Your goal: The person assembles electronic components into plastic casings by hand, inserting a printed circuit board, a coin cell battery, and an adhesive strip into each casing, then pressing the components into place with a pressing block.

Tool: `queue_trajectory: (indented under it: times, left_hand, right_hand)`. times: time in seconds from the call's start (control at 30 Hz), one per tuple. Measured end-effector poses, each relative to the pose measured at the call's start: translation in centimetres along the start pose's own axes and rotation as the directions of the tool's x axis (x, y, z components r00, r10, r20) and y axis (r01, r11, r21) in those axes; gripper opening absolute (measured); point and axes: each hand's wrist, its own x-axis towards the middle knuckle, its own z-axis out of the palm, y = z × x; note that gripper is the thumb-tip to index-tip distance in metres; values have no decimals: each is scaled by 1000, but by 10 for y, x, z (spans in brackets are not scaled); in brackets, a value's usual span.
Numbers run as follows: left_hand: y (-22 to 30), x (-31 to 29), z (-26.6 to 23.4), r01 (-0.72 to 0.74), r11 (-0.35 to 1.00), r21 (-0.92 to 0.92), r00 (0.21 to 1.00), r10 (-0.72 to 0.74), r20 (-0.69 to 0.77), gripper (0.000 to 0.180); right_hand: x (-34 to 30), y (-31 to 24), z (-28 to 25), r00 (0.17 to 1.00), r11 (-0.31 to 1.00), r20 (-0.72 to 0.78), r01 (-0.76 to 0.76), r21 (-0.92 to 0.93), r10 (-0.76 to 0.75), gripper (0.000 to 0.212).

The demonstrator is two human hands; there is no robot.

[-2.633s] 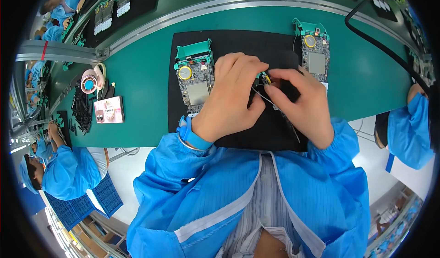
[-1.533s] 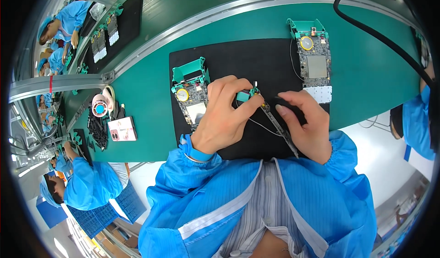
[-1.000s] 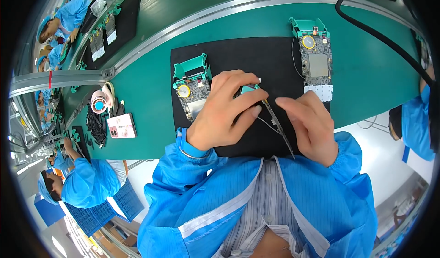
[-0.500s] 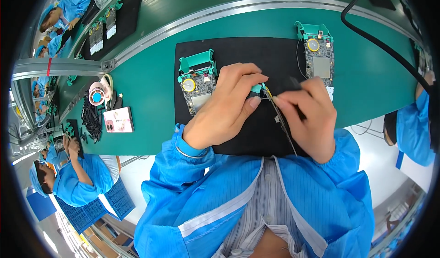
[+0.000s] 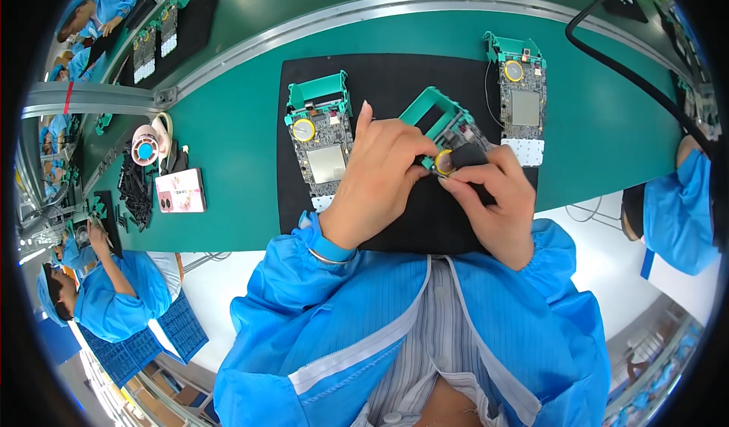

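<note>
My left hand (image 5: pixel 380 180) pinches the near left corner of a circuit board with a green plastic frame (image 5: pixel 431 113), tilted above the black mat. A round yellow-rimmed coin cell (image 5: pixel 444 162) shows on this board between my two hands. My right hand (image 5: pixel 497 208) is closed, thumb and forefinger together beside the coin cell. A small black piece (image 5: pixel 468 155) juts from its fingers over the board; its kind is not clear. To the left lies a second framed board (image 5: pixel 326 163), partly behind my left hand. Another framed board (image 5: pixel 524 108) lies to the right.
Under the work is a black mat (image 5: pixel 380 66) on a green table (image 5: pixel 592 123). At the left are a pink handheld fan (image 5: pixel 146 148), a phone (image 5: pixel 182 192) and a heap of black parts (image 5: pixel 135 188). A black cable (image 5: pixel 638 78) hangs at the right. Co-workers sit on both sides.
The held board has turned from edge-on to showing its component face and frame. My right fingers have moved left to the coin cell, with the black piece. The whole view has shifted slightly.
</note>
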Motion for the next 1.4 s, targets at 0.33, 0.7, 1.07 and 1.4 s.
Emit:
queue_trajectory:
  times: [0.33,0.7,1.07,1.4]
  left_hand:
    - [38,-24,13,674,457,-580,695,-659,288,27]
    - [36,-24,30,582,545,-604,764,-622,174,28]
    - [34,-27,35,528,575,-625,799,-586,137,29]
    - [36,-23,36,498,646,-578,814,-578,55,25]
  right_hand:
    - [-9,14,1,987,978,62,157,-138,-150,16]
    - [-10,14,6,990,987,-51,125,-104,-131,17]
    - [-11,14,7,988,977,-61,130,-167,-142,15]
    - [-29,2,17,988,987,-105,96,-131,-110,30]
